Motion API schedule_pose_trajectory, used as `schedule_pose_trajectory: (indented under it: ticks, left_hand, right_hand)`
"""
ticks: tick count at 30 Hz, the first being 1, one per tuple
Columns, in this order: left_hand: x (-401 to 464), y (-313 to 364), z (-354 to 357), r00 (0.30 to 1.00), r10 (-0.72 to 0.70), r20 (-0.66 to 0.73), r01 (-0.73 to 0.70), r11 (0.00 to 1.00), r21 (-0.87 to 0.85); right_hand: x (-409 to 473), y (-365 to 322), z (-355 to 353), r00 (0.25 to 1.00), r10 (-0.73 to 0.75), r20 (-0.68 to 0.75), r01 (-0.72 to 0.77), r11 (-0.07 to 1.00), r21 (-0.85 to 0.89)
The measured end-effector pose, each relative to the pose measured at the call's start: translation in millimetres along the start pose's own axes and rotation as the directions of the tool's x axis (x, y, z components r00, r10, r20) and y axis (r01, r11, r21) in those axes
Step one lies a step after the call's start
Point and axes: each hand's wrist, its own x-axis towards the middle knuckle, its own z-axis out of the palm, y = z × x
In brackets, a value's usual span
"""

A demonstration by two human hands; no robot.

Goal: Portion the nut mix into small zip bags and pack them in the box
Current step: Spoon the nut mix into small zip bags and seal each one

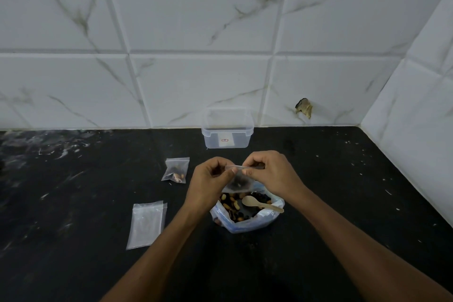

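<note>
Both hands hold a small clear zip bag (237, 182) with some nuts in it, above the open bag of nut mix (247, 223). My left hand (208, 184) pinches the left end of its top strip, and my right hand (269, 174) pinches the right end. A wooden spoon (259, 203) lies in the nut mix. Left of the hands, a filled small zip bag (176, 170) lies on the black counter (343, 191). A stack of empty zip bags (146, 224) lies nearer, at the left. The clear plastic box (226, 137) stands open by the wall.
White marble-look tiles form the wall behind and on the right. A chipped spot (304, 108) marks the tile to the right of the box. The counter's left part carries pale smears.
</note>
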Motion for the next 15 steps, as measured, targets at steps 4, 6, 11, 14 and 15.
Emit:
schedule_pose_trajectory:
  ticks: [4, 6, 11, 14, 15]
  left_hand:
    - [1.6, 1.6, 0.2, 1.000, 0.013, 0.004, -0.013, 0.998, 0.065]
    - [2.7, -0.3, 0.7, 1.000, 0.006, -0.008, -0.005, 0.995, 0.101]
    - [3.1, -1.2, 2.1, 1.000, 0.019, -0.010, -0.017, 0.988, 0.155]
    - [3.1, 1.8, 1.1, 0.999, 0.030, 0.037, -0.035, 0.990, 0.134]
    - [3.5, 2.7, 0.6, 0.998, 0.030, 0.051, -0.037, 0.990, 0.134]
  right_hand:
    - [0.3, -0.1, 1.1, 1.000, 0.012, -0.003, -0.011, 1.000, 0.023]
    - [-0.2, -0.2, 1.8, 1.000, 0.026, -0.001, -0.026, 0.999, 0.033]
    - [-2.0, -0.8, 1.7, 1.000, 0.028, -0.009, -0.028, 0.999, 0.017]
    - [-2.6, -0.8, 1.3, 1.000, 0.026, -0.004, -0.026, 1.000, 0.015]
    - [-2.3, -0.8, 1.1, 1.000, 0.031, -0.003, -0.031, 0.999, 0.019]
